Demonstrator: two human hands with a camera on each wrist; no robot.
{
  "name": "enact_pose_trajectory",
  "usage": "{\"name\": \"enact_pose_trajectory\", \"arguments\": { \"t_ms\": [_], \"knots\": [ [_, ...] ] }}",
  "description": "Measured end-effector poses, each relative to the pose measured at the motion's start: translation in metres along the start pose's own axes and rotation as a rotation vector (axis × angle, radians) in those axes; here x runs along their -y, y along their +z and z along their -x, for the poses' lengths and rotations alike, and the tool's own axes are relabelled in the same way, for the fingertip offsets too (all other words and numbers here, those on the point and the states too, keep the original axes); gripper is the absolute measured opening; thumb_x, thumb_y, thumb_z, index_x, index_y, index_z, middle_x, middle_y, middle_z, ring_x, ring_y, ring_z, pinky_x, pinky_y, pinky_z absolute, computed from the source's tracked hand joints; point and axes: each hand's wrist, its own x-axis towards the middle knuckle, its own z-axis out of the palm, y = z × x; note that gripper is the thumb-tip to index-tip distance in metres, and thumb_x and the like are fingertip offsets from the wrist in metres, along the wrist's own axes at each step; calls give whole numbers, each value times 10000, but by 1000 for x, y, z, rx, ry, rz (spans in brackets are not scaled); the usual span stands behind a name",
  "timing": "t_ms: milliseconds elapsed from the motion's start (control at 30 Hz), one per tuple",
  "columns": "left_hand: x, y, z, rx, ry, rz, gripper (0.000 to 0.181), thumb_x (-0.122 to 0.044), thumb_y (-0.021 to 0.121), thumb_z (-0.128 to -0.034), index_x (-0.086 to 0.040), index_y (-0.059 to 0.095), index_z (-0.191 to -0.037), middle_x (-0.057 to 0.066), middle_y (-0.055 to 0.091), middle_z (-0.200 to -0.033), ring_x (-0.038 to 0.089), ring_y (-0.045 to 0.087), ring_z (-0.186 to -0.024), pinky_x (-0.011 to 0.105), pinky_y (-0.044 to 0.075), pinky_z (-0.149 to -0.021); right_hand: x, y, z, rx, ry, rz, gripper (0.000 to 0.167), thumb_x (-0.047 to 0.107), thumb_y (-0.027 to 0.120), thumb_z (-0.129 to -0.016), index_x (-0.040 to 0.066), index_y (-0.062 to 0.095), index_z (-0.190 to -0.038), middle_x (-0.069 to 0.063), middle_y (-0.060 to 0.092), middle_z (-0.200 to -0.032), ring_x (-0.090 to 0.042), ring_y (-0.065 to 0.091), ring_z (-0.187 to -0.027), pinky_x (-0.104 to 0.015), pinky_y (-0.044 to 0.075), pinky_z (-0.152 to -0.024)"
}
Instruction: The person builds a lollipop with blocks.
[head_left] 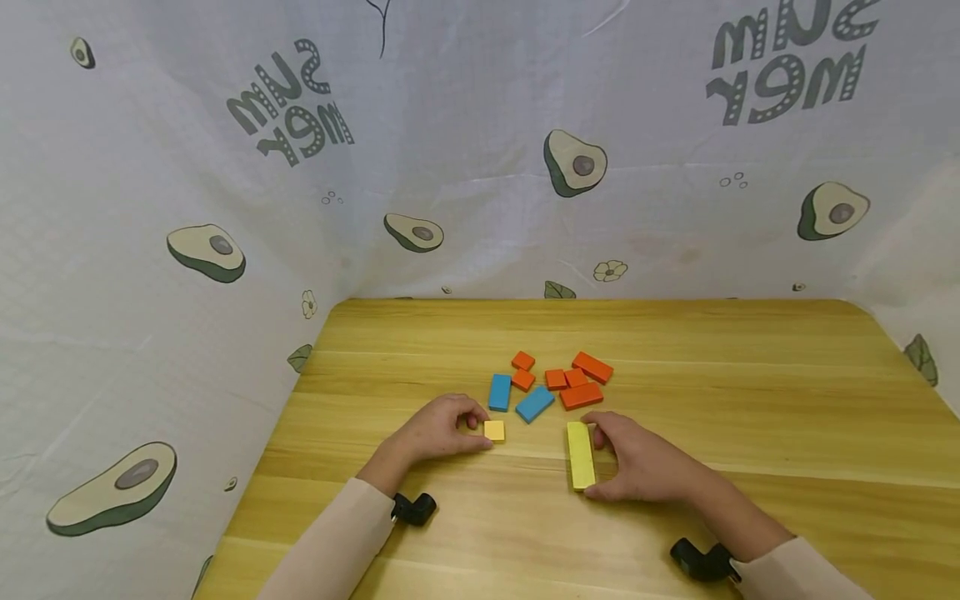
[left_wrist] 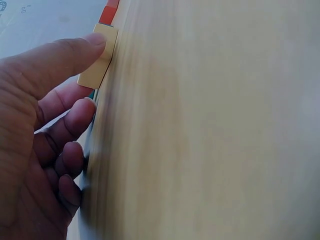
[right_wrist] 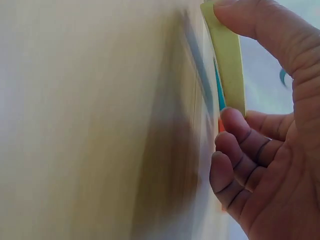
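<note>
My left hand (head_left: 444, 431) pinches a small yellow block (head_left: 494, 431) between thumb and forefinger, left of the table's middle. In the left wrist view the thumb lies across the face of that yellow block (left_wrist: 95, 70). A long yellow block (head_left: 581, 457) is held by its two ends in my right hand (head_left: 637, 458). The right wrist view shows the long block (right_wrist: 227, 60) between thumb and forefinger, close over the wood, while the other fingers curl loosely below it. Just beyond the hands lie two blue blocks (head_left: 535, 404) and several red blocks (head_left: 581, 396).
The wooden table (head_left: 750, 400) spreads out around the blocks. A pale curtain (head_left: 480, 150) printed with avocados hangs behind it and along its left side. Black wrist cameras (head_left: 414, 509) sit on both wrists.
</note>
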Motion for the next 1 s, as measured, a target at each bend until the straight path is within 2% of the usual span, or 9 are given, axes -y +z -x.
{"name": "enact_pose_trajectory", "arguments": {
  "t_ms": [233, 467, 633, 1000],
  "knots": [
    [1, 1, 1, -4, -11, 45, 298, -377, 820, -865, -183, 723, -1070, -101, 603, -898, 85, 536, -847, 247, 468, -788, 15, 16, -4, -5, -62, 0, 909, 527, 901, -701, 46, 504, -1362, 85, 508, -1003, -78, 485, -940, -266, 452, -859],
    [2, 0, 2, -6, -25, 138, 273, -324, 830, -865, -178, 731, -1073, -87, 642, -915, 92, 547, -825, 228, 470, -750, 21, 24, -4, -31, -54, 58, 912, 591, 894, -677, 72, 531, -1333, 109, 500, -990, -77, 476, -941, -278, 449, -844],
    [3, 0, 2, -13, -17, 145, 246, -320, 829, -864, -158, 740, -1025, -77, 661, -899, 86, 547, -813, 221, 470, -737, 21, 26, -3, -46, -86, 101, 942, 661, 865, -675, 63, 536, -1325, 107, 495, -999, -86, 473, -975, -329, 469, -868],
    [-1, 3, 1, -37, -22, 124, 237, -317, 831, -861, -150, 774, -1020, -88, 710, -896, 74, 574, -825, 225, 485, -745, 16, 23, -1, -12, -81, 67, 945, 660, 851, -698, 68, 519, -1355, 110, 491, -1031, -75, 464, -984, -319, 463, -888]
  ]
}}
